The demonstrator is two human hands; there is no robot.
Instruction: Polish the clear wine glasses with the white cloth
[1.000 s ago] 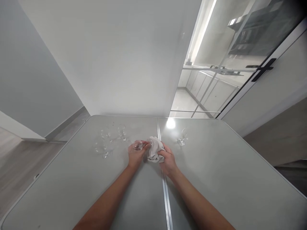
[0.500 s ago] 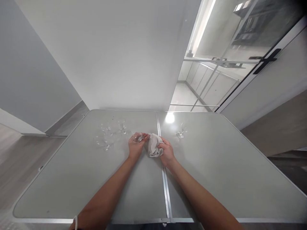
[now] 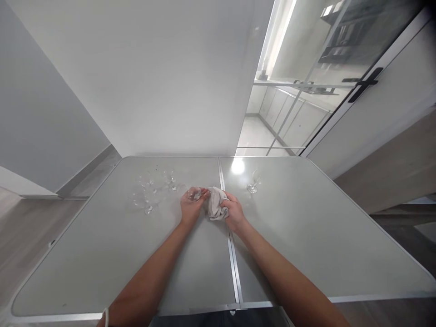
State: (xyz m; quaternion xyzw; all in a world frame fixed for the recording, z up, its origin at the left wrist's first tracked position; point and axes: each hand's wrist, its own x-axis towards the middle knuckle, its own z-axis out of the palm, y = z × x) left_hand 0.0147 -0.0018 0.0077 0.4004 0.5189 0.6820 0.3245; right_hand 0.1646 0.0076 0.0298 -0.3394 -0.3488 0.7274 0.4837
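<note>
Head: cloth point(image 3: 215, 206), table point(image 3: 102, 254), perhaps glass door point(image 3: 299, 113)

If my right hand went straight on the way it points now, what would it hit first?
Probably the small glass held in the left hand: the right hand, gripping the cloth, points toward it. Depth is unclear here.

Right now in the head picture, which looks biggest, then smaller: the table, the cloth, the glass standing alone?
1. table
2. cloth, bunched in the right hand
3. lone glass; it stands farther off, so less sure
</note>
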